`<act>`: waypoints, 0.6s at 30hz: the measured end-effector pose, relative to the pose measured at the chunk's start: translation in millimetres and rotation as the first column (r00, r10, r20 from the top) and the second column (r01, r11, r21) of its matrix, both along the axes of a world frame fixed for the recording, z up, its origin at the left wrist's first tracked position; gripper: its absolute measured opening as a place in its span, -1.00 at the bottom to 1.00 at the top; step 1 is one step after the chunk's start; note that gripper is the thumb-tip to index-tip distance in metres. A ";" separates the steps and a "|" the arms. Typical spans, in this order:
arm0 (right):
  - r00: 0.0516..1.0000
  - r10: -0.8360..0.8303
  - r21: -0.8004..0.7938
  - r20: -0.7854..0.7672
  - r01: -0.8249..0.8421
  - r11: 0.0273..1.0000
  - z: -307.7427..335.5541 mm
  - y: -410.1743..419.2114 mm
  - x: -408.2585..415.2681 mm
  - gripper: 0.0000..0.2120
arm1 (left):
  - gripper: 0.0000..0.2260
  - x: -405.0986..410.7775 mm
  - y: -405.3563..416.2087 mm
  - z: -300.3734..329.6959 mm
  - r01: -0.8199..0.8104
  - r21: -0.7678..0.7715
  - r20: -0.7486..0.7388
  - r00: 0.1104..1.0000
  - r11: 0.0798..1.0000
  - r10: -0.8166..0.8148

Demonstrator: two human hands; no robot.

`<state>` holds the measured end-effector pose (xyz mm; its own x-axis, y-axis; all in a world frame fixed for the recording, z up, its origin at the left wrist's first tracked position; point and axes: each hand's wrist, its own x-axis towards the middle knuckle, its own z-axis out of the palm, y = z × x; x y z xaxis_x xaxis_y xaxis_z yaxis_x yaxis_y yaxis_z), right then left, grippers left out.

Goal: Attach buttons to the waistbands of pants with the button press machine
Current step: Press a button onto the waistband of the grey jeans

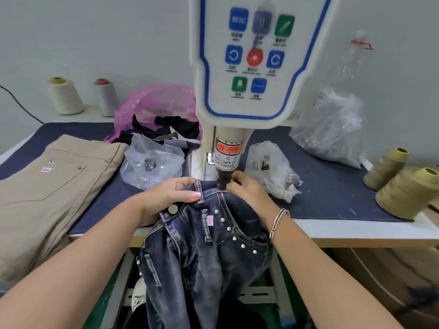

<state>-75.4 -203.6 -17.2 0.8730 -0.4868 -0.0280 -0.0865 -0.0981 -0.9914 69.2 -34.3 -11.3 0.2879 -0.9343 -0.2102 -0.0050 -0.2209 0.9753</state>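
Note:
Dark blue jeans point(213, 252) with a row of studs hang over the table's front edge, their waistband lying under the black punch point(223, 180) of the button press machine point(249, 67). A silver button point(173, 209) sits on the waistband near my left wrist. My left hand point(171, 194) grips the waistband just left of the punch, thumb on a belt loop. My right hand point(249, 193) holds the waistband on the right, fingers curled right beside the punch. The die under the fabric is hidden.
Folded beige pants point(47, 186) lie at left. Clear bags of buttons point(152, 162) point(268, 167) flank the machine, with a bigger clear bag point(332, 129) at back right and a pink bag point(156, 108) behind. Thread cones point(408, 191) point(64, 96) stand at both sides.

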 end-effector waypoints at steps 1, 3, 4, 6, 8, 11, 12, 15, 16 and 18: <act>1.000 0.005 0.009 -0.003 -0.005 1.000 -1.1 -0.9 1.3 -0.93 | -0.42 -0.5 -0.5 0.1 -0.012 0.001 0.003 1.000 1.000 0.012; 1.000 0.007 0.009 -0.030 -0.006 1.000 -3.1 -2.0 2.7 -0.94 | -0.31 -1.5 -0.2 -0.4 -0.028 0.021 0.010 1.000 0.999 0.028; 0.999 0.006 0.011 -0.037 -0.006 1.000 -3.4 -2.2 2.9 -0.95 | -0.26 -2.0 0.2 -1.0 -0.029 0.029 0.016 0.999 0.999 0.029; 0.999 0.000 0.013 -0.045 0.000 1.000 -3.8 -2.8 3.0 -0.97 | -0.21 -3.6 1.1 -1.6 -0.032 0.033 0.008 0.999 0.999 0.032; 0.999 -0.005 0.001 -0.054 0.005 1.000 -3.7 -4.1 3.1 -0.98 | -0.23 -5.7 2.0 -2.2 -0.041 0.028 -0.022 0.999 0.999 0.041; 0.998 -0.016 -0.008 -0.054 0.016 1.000 -2.5 -5.4 3.9 -0.96 | -0.30 -7.2 2.6 -3.1 -0.061 0.017 -0.065 0.996 0.998 0.062; 0.998 -0.019 -0.009 -0.054 0.018 1.000 -1.9 -6.0 4.3 -0.93 | -0.34 -7.7 2.8 -2.8 -0.062 0.013 -0.087 0.994 0.998 0.063; 0.997 -0.005 -0.012 -0.075 0.005 1.000 1.0 -6.6 5.2 -0.90 | -0.48 -8.3 2.5 -4.0 -0.018 -0.009 -0.153 0.988 1.000 0.016; 0.996 -0.004 -0.027 -0.086 0.002 1.000 1.8 -6.5 5.6 -0.90 | -0.50 -8.0 2.7 -4.4 -0.015 -0.011 -0.160 0.987 1.000 0.013; 0.996 -0.010 -0.064 -0.088 0.004 0.998 2.1 -6.3 6.0 -0.89 | -0.52 -6.5 2.9 -4.2 -0.014 -0.014 -0.175 0.985 1.000 0.011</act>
